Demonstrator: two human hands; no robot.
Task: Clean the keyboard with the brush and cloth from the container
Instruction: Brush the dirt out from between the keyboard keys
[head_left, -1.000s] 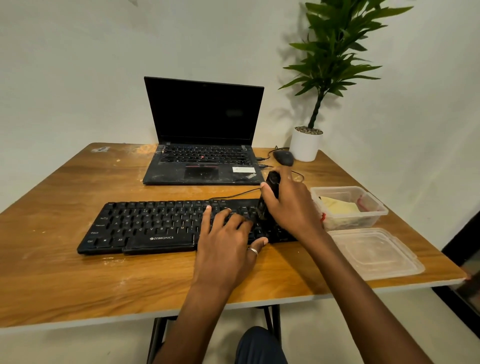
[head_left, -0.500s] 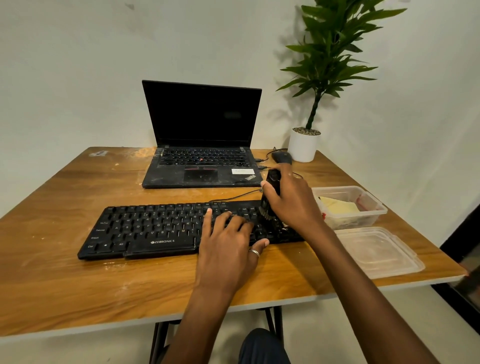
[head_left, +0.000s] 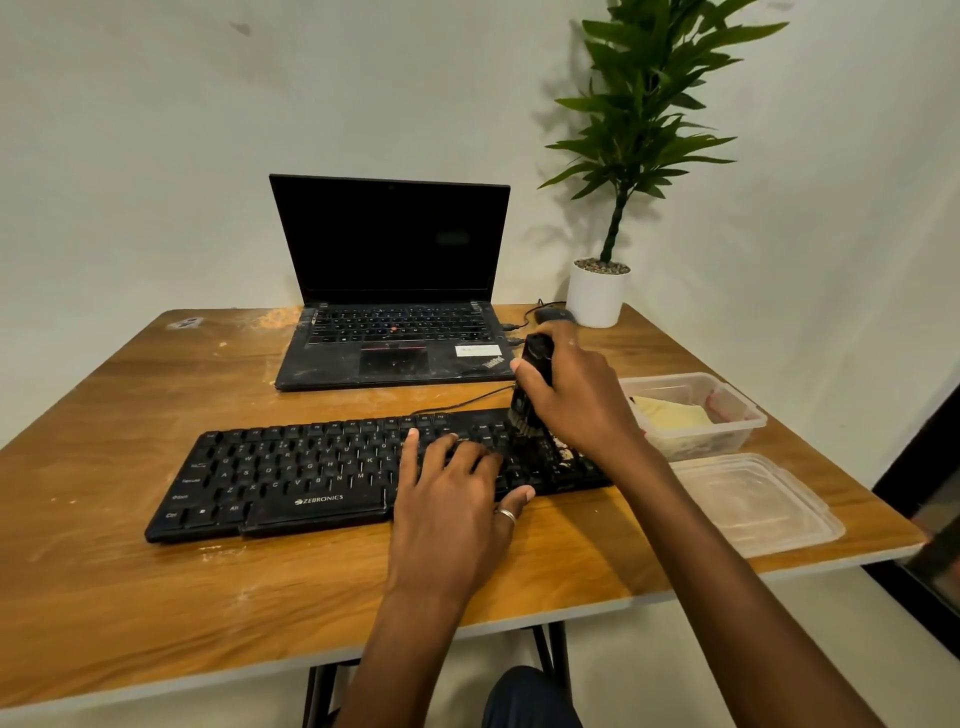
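— Currently mid-brushing: your right hand (head_left: 576, 400) is wrapped round the brush (head_left: 535, 358). The brush is held upright, bristles down on the keys at the right end of the keyboard (head_left: 311, 467), centre-right of the frame.
— And your left hand (head_left: 452, 499)?
— Fingers spread flat on the keys just left of the brush, pinning the board. It grips nothing.
— Progress?
— Judged early to middle. Pale crumbs (head_left: 563, 451) lie on the keys by your right wrist. The left half shows no obvious debris, though fine dust would be too small to tell.
— Left to do?
— The rest of the brushing, then the wipe. The yellow cloth (head_left: 670, 415) lies unused in the container (head_left: 750, 422), right of the keyboard. Its lid (head_left: 753, 499) is off, beside it at lower right.
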